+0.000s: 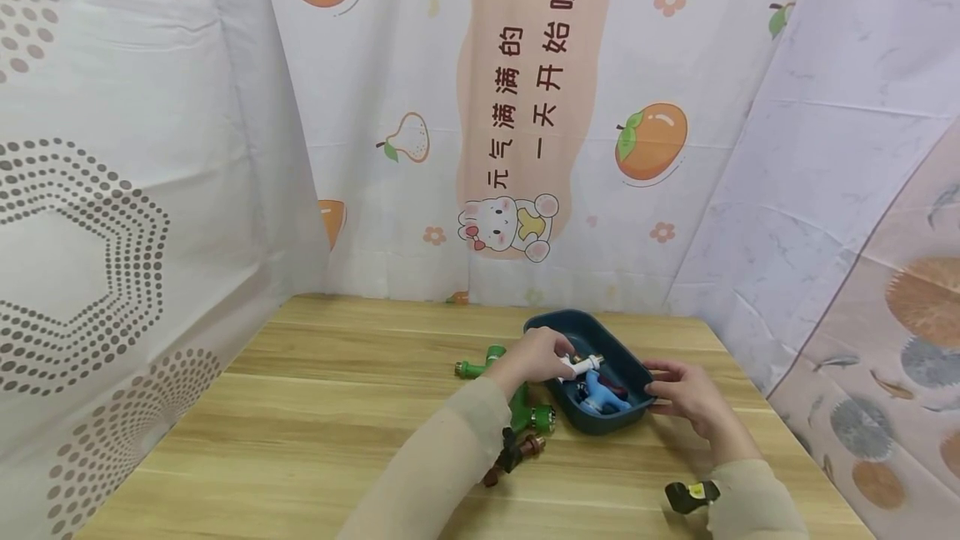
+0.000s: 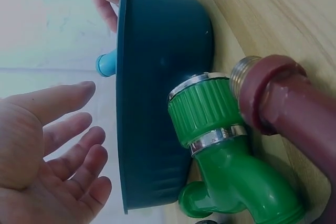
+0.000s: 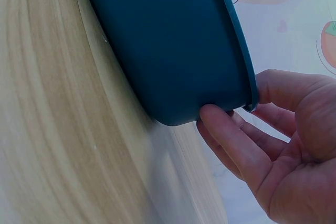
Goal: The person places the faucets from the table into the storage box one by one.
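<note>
Your left hand (image 1: pixel 535 355) is over the tub (image 1: pixel 600 423), fingers spread beside the white tap (image 1: pixel 586 365); whether they touch, I cannot tell. The blue tap (image 1: pixel 600 394) lies inside too. Your right hand (image 1: pixel 693 397) pinches the tub's right end. The green tap (image 2: pixel 231 171) and brown tap (image 2: pixel 310 114) lie on the table (image 1: pixel 300 440).

plastic bin (image 2: pixel 157 40): dark teal, pretty much one solid color
green faucet (image 2: pixel 226 163): bright green, shiny silver bands
maroon faucet (image 2: pixel 307 108): brownish red, brassy threads
white faucet (image 1: pixel 583 366): plain white, brassy tip
blue faucet (image 1: pixel 600 396): sky blue
table (image 1: pixel 300 415): honey-yellow, streaky wood grain
back curtain (image 1: pixel 420 48): white, orange fruit, pink flowers, peachy panel with dark brown lettering
left curtain (image 1: pixel 112 94): whitish, brown-grey dots in rings
sleeves (image 1: pixel 435 461): cream
</note>
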Action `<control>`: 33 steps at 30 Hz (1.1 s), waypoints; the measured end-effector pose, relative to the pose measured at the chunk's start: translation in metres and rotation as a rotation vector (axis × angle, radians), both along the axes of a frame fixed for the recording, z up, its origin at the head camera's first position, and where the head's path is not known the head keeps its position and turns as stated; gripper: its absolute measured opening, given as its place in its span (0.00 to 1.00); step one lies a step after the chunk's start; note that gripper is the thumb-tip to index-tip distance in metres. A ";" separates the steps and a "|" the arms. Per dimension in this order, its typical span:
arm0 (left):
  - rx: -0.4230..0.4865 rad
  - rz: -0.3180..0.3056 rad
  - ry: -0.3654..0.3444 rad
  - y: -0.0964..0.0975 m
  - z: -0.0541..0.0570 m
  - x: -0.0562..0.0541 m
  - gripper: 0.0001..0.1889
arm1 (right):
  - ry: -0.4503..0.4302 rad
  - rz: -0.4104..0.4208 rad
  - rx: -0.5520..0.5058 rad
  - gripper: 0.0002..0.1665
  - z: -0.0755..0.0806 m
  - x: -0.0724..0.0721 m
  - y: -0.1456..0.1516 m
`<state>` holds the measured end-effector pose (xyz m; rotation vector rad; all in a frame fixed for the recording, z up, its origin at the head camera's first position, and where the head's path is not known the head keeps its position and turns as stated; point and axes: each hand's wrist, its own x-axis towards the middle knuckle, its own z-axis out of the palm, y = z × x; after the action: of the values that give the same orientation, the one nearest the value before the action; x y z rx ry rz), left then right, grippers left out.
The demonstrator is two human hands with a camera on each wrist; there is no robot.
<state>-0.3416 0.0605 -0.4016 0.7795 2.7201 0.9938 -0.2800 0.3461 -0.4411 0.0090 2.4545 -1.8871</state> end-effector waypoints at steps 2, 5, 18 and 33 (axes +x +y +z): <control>0.001 -0.001 0.002 -0.001 0.000 -0.001 0.21 | 0.000 0.000 0.001 0.33 0.000 0.000 0.000; 0.008 -0.002 -0.001 -0.003 0.001 -0.001 0.21 | -0.001 0.002 0.002 0.33 0.001 0.000 0.000; 0.102 0.029 -0.020 -0.014 0.013 0.003 0.17 | -0.002 0.006 0.006 0.32 0.002 0.001 -0.001; 0.121 0.008 0.053 -0.040 0.018 -0.004 0.18 | -0.005 -0.001 0.016 0.33 0.000 0.000 0.000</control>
<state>-0.3455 0.0206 -0.3840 0.8265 2.7306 1.1656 -0.2805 0.3459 -0.4412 0.0158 2.4667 -1.8653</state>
